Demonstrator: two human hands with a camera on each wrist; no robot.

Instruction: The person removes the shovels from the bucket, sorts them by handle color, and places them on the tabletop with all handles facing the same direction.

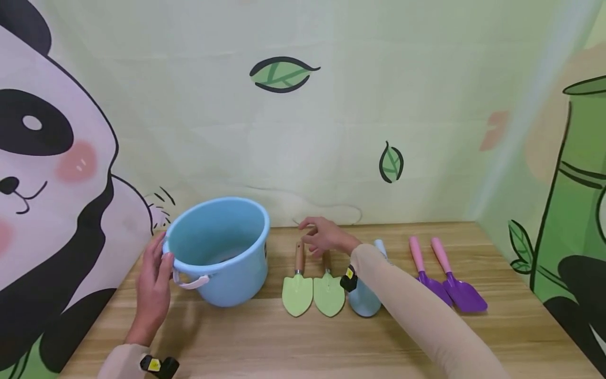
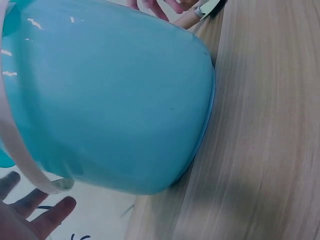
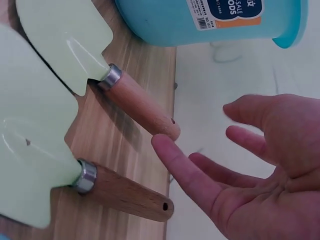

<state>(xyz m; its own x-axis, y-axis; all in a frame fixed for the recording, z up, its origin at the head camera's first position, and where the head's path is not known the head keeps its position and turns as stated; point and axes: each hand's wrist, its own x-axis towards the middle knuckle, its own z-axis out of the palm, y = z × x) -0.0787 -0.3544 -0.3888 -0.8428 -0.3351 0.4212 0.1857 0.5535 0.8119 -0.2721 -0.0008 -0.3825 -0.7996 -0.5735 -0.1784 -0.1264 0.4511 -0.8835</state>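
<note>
A light blue bucket (image 1: 236,279) with a pale handle (image 1: 191,282) stands upright on the left half of the table. At its left rim is my left hand (image 1: 155,279), the fingers loosely spread and touching near the handle's end; those fingers (image 2: 52,217) show beside the handle in the left wrist view. My right hand (image 1: 326,235) hovers over the wooden handles of two light green trowels, fingers apart and nothing between them. The left trowel (image 1: 298,296) and right trowel (image 1: 329,296) lie side by side. In the right wrist view, a fingertip is close to one wooden handle (image 3: 142,107); contact is unclear.
Right of the trowels lies a blue tool (image 1: 364,300), partly covered by my right forearm. Farther right, two purple shovels (image 1: 466,296) with pink handles lie on the wooden table (image 1: 265,342). A printed cloth wall (image 1: 322,121) rises behind the table.
</note>
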